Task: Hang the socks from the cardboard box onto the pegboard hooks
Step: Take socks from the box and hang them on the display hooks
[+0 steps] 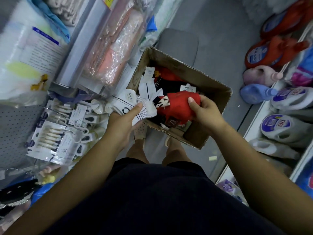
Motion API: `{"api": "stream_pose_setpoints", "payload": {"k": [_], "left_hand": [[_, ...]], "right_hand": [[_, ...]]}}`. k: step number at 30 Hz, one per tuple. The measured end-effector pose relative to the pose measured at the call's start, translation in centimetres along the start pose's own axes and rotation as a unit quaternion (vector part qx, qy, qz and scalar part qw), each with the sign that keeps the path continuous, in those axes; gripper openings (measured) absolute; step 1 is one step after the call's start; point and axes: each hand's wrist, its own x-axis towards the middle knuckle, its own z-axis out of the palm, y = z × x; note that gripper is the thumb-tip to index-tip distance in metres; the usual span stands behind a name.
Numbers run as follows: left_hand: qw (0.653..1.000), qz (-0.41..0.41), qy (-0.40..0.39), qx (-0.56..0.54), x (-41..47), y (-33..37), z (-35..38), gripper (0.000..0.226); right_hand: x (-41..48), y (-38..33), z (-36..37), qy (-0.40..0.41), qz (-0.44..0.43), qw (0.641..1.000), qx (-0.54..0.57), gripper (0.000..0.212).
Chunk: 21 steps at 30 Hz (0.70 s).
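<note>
- right hand (205, 110), centre-right of the frame: fingers curled tight round a bunch of red socks (179, 106); thumb pressed on top of the fabric; the bunch sits just over the open box
- left hand (123, 119), centre of the frame: fingers pinched shut on a white striped sock (144, 110); more white socks (126, 100) with round labels fan out up-left from it, over the box's left edge
- cardboard box (211, 126) is on the grey floor mid-frame, flaps open; dark, white and red socks with paper tags still piled inside
- grey pegboard (15, 122) at the left edge; packaged items (55, 141) hang on its hooks right beside it
- detergent bottles (284, 126) line the shelf down the right side; plastic-wrapped goods (116, 44) in the upper left
</note>
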Motion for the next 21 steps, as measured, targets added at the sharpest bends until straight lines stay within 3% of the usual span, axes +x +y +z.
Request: {"api": "stream_pose_setpoints", "payload": {"k": [3,7,10,14,17,21], "left_hand": [[0.999,-0.006,-0.049,0.008,-1.0,1.2,0.4,0.032],[0.989,-0.006,-0.138,0.046,-2.5,3.0,1.4,0.065],[0.977,-0.005,-0.208,0.051,-3.8,3.8,2.0,0.059],[0.959,0.012,-0.256,0.118,-5.3,3.4,1.8,0.040],[0.964,0.024,-0.236,0.122,-5.7,2.9,1.3,0.034],[0.967,0.032,-0.231,0.103,-6.3,2.8,0.5,0.038]], "right_hand": [[-3.3,-2.1,0.0,-0.002,0.003,0.992,0.126,0.032],[-6.8,-4.3,0.5,-0.038,0.011,0.964,0.263,0.028],[-8.3,-4.8,1.3,-0.001,0.015,0.943,0.332,0.020],[-9.9,-3.6,2.8,0.089,0.000,0.937,0.337,0.020],[-11.9,-2.9,3.9,0.078,-0.017,0.936,0.342,0.035],[-15.3,-1.8,5.5,0.037,-0.034,0.954,0.295,0.025]]}}
